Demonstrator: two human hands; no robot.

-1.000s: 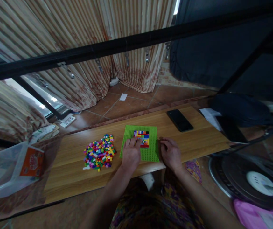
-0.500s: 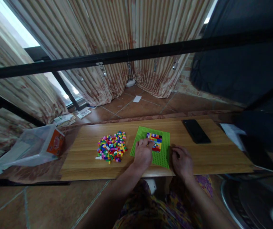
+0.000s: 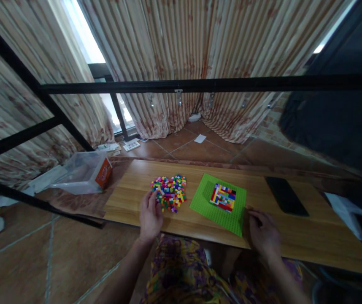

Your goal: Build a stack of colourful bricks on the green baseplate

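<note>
A green baseplate [image 3: 209, 207] lies on the wooden board [image 3: 295, 240], with a patch of coloured bricks [image 3: 223, 197] built on it. A heap of loose small bricks [image 3: 169, 192] lies to its left. My left hand [image 3: 151, 216] rests at the near left edge of that heap, fingers loosely curled and touching the bricks; whether it holds one is hidden. My right hand [image 3: 263, 232] lies on the board at the baseplate's near right corner, fingers curled against its edge.
A black phone [image 3: 286, 195] lies to the right of the baseplate, white paper [image 3: 341, 203] beyond it. A clear plastic box with an orange label [image 3: 84, 172] lies to the left. Black metal bars [image 3: 181, 85] cross overhead, curtains hang behind, and the floor is tiled.
My left hand left the brick patch on the baseplate and moved left to the loose heap. The view swung to the left. My right hand stayed by the baseplate's right corner.
</note>
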